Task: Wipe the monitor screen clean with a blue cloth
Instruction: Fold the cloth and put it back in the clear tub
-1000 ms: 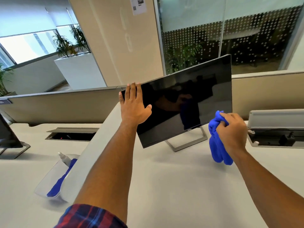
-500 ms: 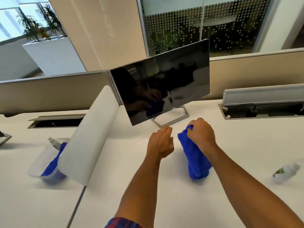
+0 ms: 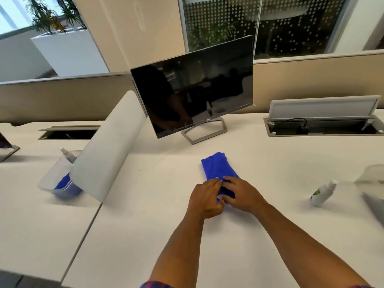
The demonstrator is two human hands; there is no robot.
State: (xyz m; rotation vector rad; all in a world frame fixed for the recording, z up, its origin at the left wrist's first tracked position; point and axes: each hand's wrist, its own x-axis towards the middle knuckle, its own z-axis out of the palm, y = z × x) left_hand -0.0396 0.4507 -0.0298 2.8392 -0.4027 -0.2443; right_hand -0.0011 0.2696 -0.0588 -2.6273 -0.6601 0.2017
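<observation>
- The white desk [image 3: 145, 235] fills the lower part of the view; a thin seam splits it into a left and a right section; behind it runs a beige partition [image 3: 62, 100].
- The monitor [image 3: 199, 84] stands at the back of the desk on a grey open-frame stand [image 3: 204, 132]; its screen is dark and tilted; it only shows dim reflections; neither hand touches it.
- A white curved divider panel [image 3: 108, 146] rises from the desk, just left of the monitor.
- An open cable box with a raised grey lid [image 3: 324, 109] sits in the desk at the right; a second recess [image 3: 68, 133] is at the left.
- The blue cloth [image 3: 218, 167] lies flat and folded on the desk, in front of the monitor and well apart from it; its near end is under the hands.
- The left hand [image 3: 204, 199] rests on the near-left edge of the cloth; fingers close together, curled down onto the fabric.
- The right hand [image 3: 242, 195] presses on the near-right part of the cloth; fingers [image 3: 227, 179] slightly spread and flat on it; I cannot tell if it pinches the cloth.
- A clear tray [image 3: 54, 177] at the left holds something blue and a spray bottle [image 3: 67, 154].
- A small white bottle [image 3: 323, 193] lies tilted on the desk at the right.
</observation>
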